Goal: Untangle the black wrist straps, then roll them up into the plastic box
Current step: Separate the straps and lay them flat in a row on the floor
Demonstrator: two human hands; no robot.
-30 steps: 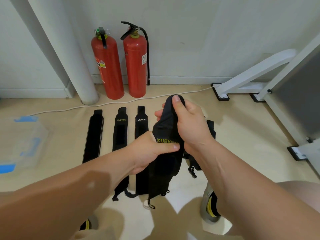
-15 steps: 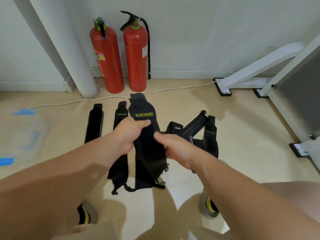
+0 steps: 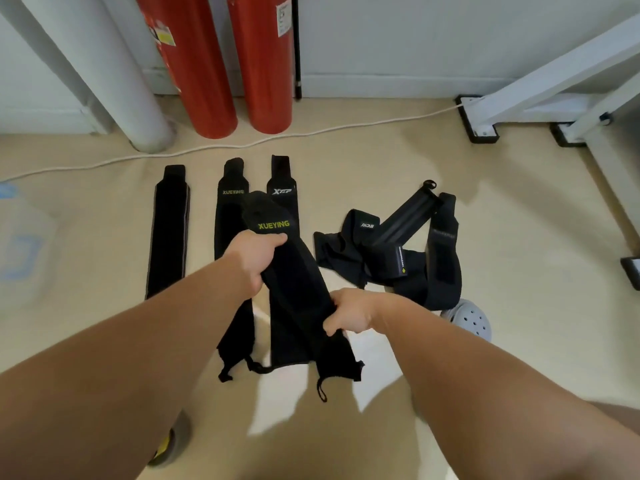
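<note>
Through the head camera: gripped at its upper part by the left hand (image 3: 254,258), with fingers curled round the edge just under the yellow XUEYING print, a long black fabric wrist strap (image 3: 294,282). Pinched lower down by the right hand (image 3: 349,315), likewise closed on the cloth, with the thin loop end dangling below over the beige floor (image 3: 502,209). Held slanted in front of a row of three flat black straps (image 3: 169,230) laid side by side, hiding parts of the two right-hand ones. Just to the right, apart from the row: a knotted heap of black straps (image 3: 398,251), not yet sorted. Well off at the left edge, blurred: a clear plastic box with blue patches (image 3: 24,244), contents impossible to tell. Judged to be mid-untangling, with rolling not yet begun. Best handled by drawing the cloth taut between both grips, checking for twists, then lowering it flat beside the row on the heap's side, parallel to the others. Needed care not to drag the loop end across the neighbours or snag the heap. Wise, too, to release the right-hand pinch only after resting the lower end on the floor.
</note>
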